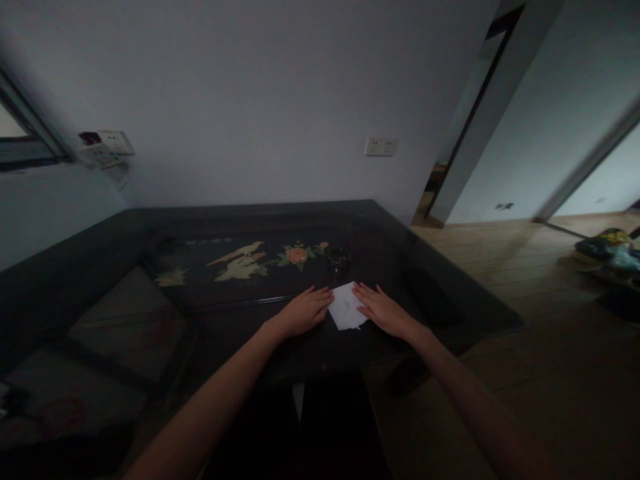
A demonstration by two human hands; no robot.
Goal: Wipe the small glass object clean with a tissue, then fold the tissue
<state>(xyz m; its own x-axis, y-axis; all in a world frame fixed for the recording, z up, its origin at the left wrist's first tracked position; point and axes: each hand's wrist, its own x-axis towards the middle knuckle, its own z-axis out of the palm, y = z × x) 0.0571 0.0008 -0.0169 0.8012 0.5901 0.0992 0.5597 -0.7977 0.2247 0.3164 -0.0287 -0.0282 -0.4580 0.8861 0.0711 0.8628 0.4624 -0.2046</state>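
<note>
A small white sheet of paper (346,308) lies on the dark tabletop with a faint mark on it and a ragged lower edge. My left hand (306,312) lies flat beside it, its fingertips touching the paper's left edge. On the other side, my right hand (384,311) rests with fingers spread over the right edge. Neither hand is closed on the paper. Just beyond it stands a small round glassy object (339,259), too dim to make out.
The dark glossy table (280,223) carries a bird and flower design (296,255). A dark rectangular object (431,297) lies right of my right hand. Wall sockets (381,147) are behind. Bagged items (610,250) sit on the wooden floor at far right.
</note>
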